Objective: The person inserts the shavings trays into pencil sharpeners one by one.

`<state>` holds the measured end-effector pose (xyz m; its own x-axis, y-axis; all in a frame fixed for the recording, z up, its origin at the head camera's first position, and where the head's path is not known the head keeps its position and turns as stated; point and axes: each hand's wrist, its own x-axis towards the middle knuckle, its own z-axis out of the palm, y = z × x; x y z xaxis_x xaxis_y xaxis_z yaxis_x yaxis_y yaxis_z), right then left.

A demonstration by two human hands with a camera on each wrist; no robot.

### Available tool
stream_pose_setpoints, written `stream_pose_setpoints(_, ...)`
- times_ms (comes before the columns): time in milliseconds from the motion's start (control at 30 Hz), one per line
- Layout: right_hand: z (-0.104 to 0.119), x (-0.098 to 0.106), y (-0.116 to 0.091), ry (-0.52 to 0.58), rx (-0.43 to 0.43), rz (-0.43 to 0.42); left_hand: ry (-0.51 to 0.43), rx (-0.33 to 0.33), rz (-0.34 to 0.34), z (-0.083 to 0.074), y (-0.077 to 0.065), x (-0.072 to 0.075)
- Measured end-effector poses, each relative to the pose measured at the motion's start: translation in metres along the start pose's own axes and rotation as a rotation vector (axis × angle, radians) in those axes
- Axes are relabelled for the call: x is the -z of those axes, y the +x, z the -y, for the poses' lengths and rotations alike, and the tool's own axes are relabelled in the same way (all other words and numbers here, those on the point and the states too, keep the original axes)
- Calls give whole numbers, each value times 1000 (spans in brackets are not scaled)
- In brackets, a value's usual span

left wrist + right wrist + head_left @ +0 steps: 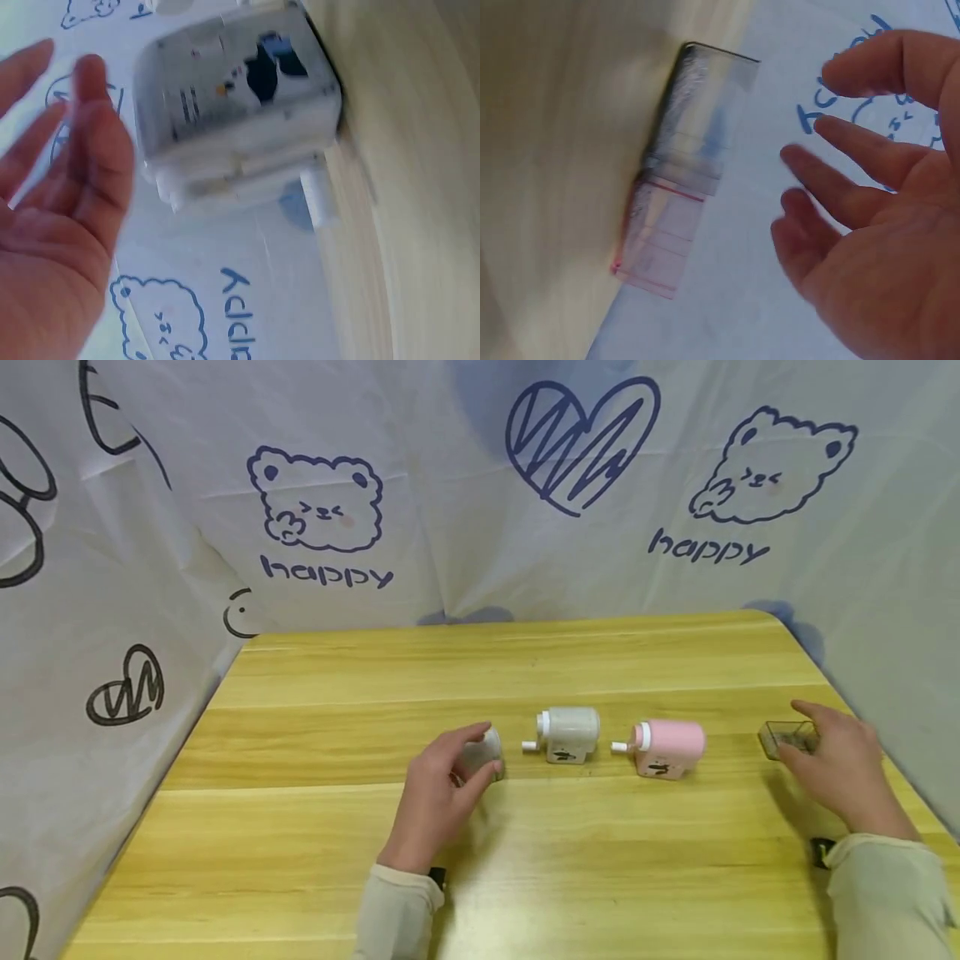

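Observation:
My left hand point(442, 785) is nearest to a whitish sharpener-like body point(489, 752), partly hidden behind the thumb and fingers in the head view. In the left wrist view a grey-white crank pencil sharpener point(232, 90) with a dark printed picture stands beside the spread fingers point(97, 165), with a gap between. To the right come a grey sharpener point(573, 731) and a pink sharpener point(675, 743), each with its white crank knob pointing left. My right hand point(843, 768) hovers with loose fingers by a small clear box point(770, 745). The right wrist view shows a dark-edged clear box point(697, 112) and a pink-tinted one point(660, 240), untouched.
The wooden table point(322, 843) carries all of these. A whitish cloth point(442, 510) with drawn bears, hearts and lettering hangs behind the table and along both sides. At the right, the table edge lies close to the right hand.

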<state>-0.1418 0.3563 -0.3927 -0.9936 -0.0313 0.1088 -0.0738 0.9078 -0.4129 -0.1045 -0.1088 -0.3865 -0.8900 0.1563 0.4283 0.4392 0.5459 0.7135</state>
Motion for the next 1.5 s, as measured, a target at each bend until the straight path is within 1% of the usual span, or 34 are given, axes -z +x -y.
stream_pose_setpoints(67,-5,-3,2,-52,4,36,-44,-45,39,-3,0,-3)
stream_pose_setpoints(133,-9,-6,3,-82,-18,88,-71,-60,99,-6,0,-6)
stream_pose_setpoints(200,-12,-7,3,-84,-49,154,-90,-55,172,-8,0,-9)
stream_pose_setpoints(267,-14,-9,2,-76,-66,191,-92,-42,238,-10,-1,-12)
stream_pose_setpoints(333,-16,-10,1,-58,-81,206,-90,-22,291,-11,-2,-15)
stream_pose_setpoints(400,-16,-11,0,-52,-84,196,-73,-1,321,-12,-3,-17)
stream_pose_setpoints(533,-15,-11,-1,-51,-89,163,-31,33,336,-12,-4,-21)
stream_pose_setpoints(733,-13,-9,-3,-61,-109,129,15,38,375,-13,-5,-24)
stream_pose_setpoints(967,-13,-10,-3,-81,-91,107,23,64,392,-10,-6,-24)
stream_pose_setpoints(1200,-14,-9,-2,-120,-65,103,33,66,401,-10,-6,-25)
stream_pose_setpoints(1500,-15,-9,-2,-170,-51,100,36,77,413,-10,-6,-25)
